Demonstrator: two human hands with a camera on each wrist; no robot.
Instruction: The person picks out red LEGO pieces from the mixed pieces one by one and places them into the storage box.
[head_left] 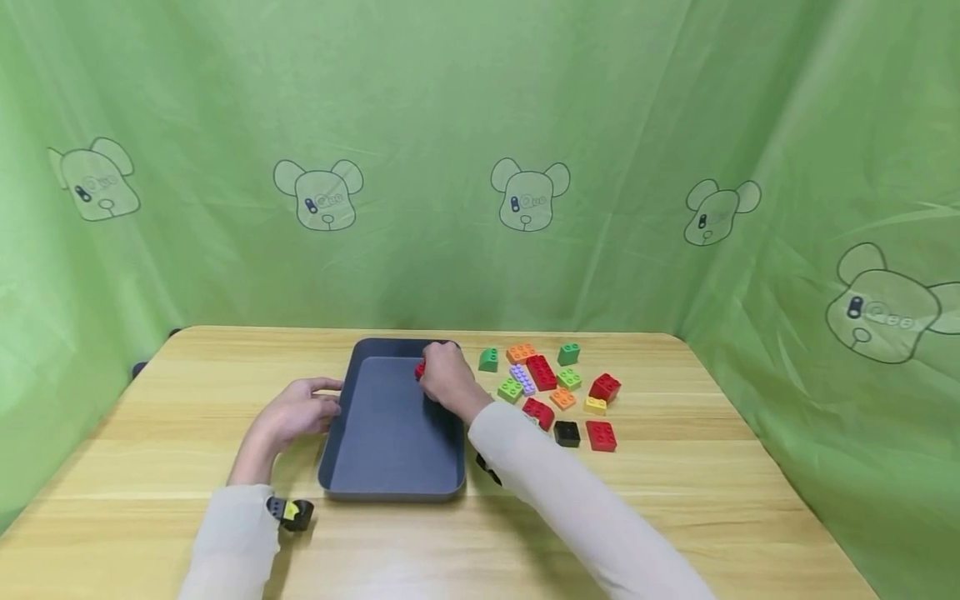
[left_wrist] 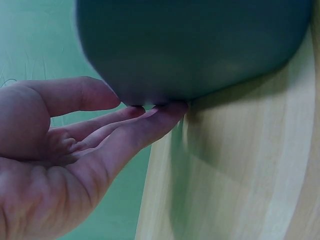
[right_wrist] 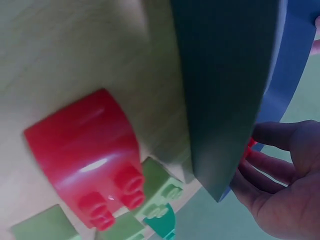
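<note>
A dark grey-blue rectangular tray [head_left: 393, 446] lies on the wooden table in front of me. My left hand [head_left: 300, 408] is at its left side; in the left wrist view the fairly straight fingers and thumb touch the tray's outer wall [left_wrist: 195, 55]. Over the tray's far right part, my right hand [head_left: 448, 377] pinches a red brick [head_left: 419, 370] between thumb and fingers. Most of that brick is hidden by the hand, and whether it touches the tray floor I cannot tell.
Right of the tray lie several loose toy bricks, among them a long red brick [head_left: 542, 372], a purple brick [head_left: 522, 379], a black brick [head_left: 567, 433] and a curved red brick [right_wrist: 87, 155]. A green curtain [head_left: 420, 275] hangs behind the table [head_left: 390, 550].
</note>
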